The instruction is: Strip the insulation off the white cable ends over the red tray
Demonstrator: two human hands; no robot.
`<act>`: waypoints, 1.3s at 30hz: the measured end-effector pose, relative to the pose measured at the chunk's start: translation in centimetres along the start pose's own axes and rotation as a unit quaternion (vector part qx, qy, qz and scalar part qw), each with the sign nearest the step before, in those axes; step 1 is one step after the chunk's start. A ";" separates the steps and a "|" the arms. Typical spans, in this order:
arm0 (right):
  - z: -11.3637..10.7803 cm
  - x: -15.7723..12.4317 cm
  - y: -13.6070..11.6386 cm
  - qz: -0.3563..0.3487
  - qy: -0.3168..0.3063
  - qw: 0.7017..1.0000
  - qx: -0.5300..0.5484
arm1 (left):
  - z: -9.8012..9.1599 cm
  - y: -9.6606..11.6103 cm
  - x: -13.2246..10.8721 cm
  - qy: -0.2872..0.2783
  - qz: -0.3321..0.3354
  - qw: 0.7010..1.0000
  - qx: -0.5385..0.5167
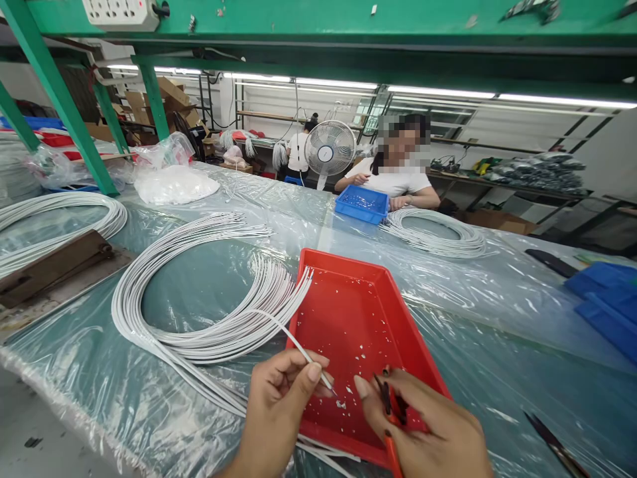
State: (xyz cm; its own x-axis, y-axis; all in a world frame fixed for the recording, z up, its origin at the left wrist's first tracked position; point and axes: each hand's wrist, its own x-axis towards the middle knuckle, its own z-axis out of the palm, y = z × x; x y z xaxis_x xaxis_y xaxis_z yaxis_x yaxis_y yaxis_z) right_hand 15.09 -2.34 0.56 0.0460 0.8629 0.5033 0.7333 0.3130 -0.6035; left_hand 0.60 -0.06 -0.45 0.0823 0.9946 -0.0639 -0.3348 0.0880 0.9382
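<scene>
Left hand (281, 398) pinches cable (292, 337); right hand (440, 425) grips pliers (392, 448).

I've got room over the far half of the red tray (343, 315), but white wire coil (130, 302) crowds its left rim, pointed tool (553, 439) lies right, green shelf (308, 20) caps overhead.

Bright tube lights (440, 92), pale wall (610, 149)

Left grip (279, 398) pinched; right grip (430, 421) curled, angled inward, apart from left.
</scene>
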 end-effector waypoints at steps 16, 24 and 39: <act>0.6 0.3 0.5 0.014 -0.172 0.982 0.073 | -0.5 -0.3 0.3 -0.064 -0.057 0.996 -0.032; 0.4 1.0 -0.7 -0.028 -0.165 0.986 -0.028 | 0.1 -0.2 0.1 -0.028 0.001 1.000 0.007; 1.1 0.2 0.9 0.081 -0.108 0.984 0.116 | -0.7 -0.3 0.3 -0.077 -0.067 0.992 -0.077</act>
State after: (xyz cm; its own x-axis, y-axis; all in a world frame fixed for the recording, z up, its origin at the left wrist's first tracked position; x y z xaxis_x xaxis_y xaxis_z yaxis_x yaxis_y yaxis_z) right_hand 15.00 -1.47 -0.59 -0.0140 0.9654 0.2603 0.5526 0.2244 -0.8027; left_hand 0.06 0.29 -0.95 0.2740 0.9542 -0.1202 -0.4505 0.2377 0.8606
